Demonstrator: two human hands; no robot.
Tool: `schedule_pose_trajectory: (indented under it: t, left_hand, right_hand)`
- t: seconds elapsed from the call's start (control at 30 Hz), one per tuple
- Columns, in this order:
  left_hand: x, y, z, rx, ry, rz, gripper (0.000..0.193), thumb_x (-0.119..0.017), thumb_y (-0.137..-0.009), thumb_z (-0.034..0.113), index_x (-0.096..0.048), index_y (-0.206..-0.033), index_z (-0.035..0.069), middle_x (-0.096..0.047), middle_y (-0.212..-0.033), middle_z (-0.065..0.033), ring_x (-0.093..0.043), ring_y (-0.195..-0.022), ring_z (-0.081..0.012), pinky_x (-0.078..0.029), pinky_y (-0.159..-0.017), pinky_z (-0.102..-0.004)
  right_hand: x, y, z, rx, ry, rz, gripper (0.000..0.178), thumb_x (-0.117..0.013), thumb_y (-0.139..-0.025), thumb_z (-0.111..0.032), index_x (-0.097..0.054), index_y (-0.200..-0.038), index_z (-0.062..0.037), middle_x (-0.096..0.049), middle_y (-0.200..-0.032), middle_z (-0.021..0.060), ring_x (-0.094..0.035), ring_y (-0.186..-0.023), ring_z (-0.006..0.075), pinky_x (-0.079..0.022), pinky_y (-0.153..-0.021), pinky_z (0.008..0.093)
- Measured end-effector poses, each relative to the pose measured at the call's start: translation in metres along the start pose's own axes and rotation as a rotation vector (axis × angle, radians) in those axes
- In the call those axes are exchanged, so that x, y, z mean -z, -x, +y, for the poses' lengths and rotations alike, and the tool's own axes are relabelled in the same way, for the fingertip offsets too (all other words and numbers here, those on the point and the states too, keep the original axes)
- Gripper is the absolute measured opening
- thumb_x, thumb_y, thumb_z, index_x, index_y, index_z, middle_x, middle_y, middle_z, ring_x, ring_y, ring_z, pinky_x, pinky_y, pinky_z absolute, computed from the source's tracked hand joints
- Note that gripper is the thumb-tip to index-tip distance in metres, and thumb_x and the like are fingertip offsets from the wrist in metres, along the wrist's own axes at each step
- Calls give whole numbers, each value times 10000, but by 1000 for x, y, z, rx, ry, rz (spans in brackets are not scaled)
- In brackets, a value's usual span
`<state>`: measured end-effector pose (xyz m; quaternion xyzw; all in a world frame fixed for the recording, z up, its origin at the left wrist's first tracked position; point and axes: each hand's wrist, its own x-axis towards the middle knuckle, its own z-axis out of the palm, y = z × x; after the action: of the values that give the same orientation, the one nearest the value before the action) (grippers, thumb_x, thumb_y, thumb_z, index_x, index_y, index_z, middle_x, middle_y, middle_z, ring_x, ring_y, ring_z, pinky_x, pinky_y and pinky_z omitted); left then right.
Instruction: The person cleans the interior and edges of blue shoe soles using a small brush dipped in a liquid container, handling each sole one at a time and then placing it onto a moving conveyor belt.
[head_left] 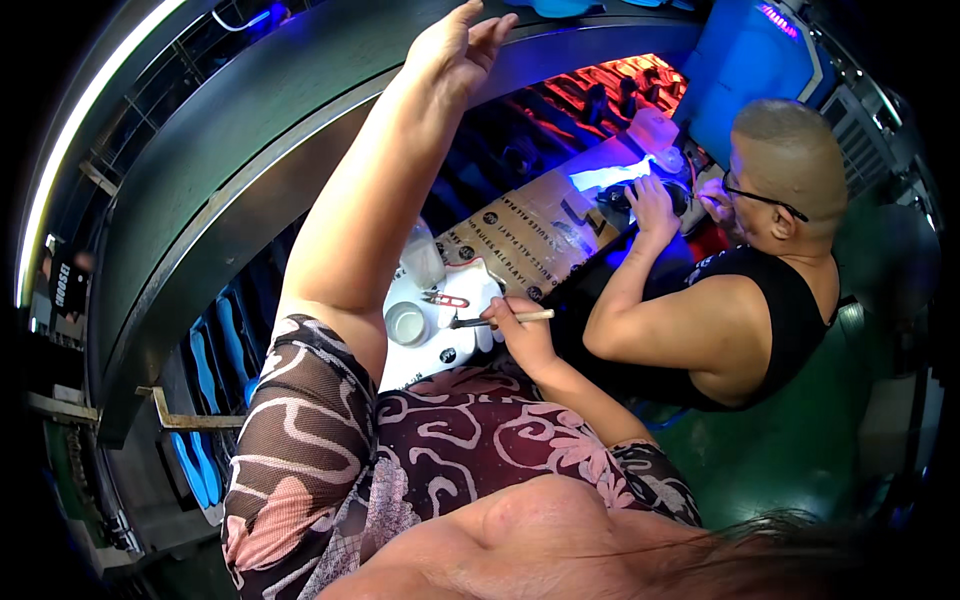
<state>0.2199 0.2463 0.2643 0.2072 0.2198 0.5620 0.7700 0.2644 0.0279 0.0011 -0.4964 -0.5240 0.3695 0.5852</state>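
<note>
My left hand (465, 48) reaches far forward, over the dark green conveyor belt (250, 120). Its fingers are stretched out and apart, and nothing shows in them; a blue piece (550, 6) lies just beyond, at the top edge. Close to my body, my right hand (523, 330) is closed round a brush (535, 316) with a pale wooden handle. The dark brush end points left, toward a small round bowl (405, 322) on a white-covered surface (430, 352). Red-handled snips (448, 300) and a translucent plastic container (421, 262) are beside the bowl.
At my right sits a co-worker (730, 280) in a black top, both hands on a dark item under a violet-blue light. Printed cardboard (530, 232) covers the bench between us. Blue shoe-sole shapes (205, 370) stand below the belt at left, near a metal bracket (190, 420).
</note>
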Motion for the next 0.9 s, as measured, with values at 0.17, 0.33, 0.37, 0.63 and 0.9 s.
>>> schedule_pose_trajectory:
  t: [0.17,0.33,0.37,0.63,0.9]
  left_hand:
    - [63,63,-10,-160,-332,-441,558,-574,-850,180,-306,-1304,-1,-522,-1142,-207,-524,-1072,-263,-431,-939,-338]
    - [214,147,37,-170,-971,14,409,-561,-865,234,-470,-1213,38,-587,-921,-103,-587,-769,-157,-474,-702,-238]
    - [250,167,50,-191,-1047,195,373,-561,-865,217,-493,-1184,37,-591,-911,-94,-572,-751,-137,-470,-700,-233]
    - [510,390,87,-213,-2238,1049,237,-564,-666,65,-504,-889,13,-558,-886,-207,-531,-839,-389,-414,-752,-442]
    - [530,402,79,164,-2012,1091,407,-521,-746,242,-512,-1062,-14,-564,-1010,-271,-548,-928,-408,-421,-811,-444]
  right_hand:
    - [8,-2,6,-93,-48,6,252,-531,-873,-150,-622,-709,17,-604,-650,80,-556,-577,117,-423,-532,240]
    - [8,-7,25,-98,-126,-29,282,-496,-899,-189,-625,-756,17,-601,-672,46,-530,-598,94,-430,-562,225]
    - [7,-7,30,-98,-117,-46,273,-493,-899,-177,-624,-758,17,-603,-677,49,-531,-600,94,-431,-564,225]
    - [-20,-12,31,-135,-323,-129,272,-514,-888,-196,-630,-738,-2,-589,-634,33,-519,-574,88,-414,-535,231]
    - [-38,-5,27,-169,-259,-179,316,-508,-896,-246,-621,-734,1,-570,-632,25,-508,-572,89,-415,-551,222]
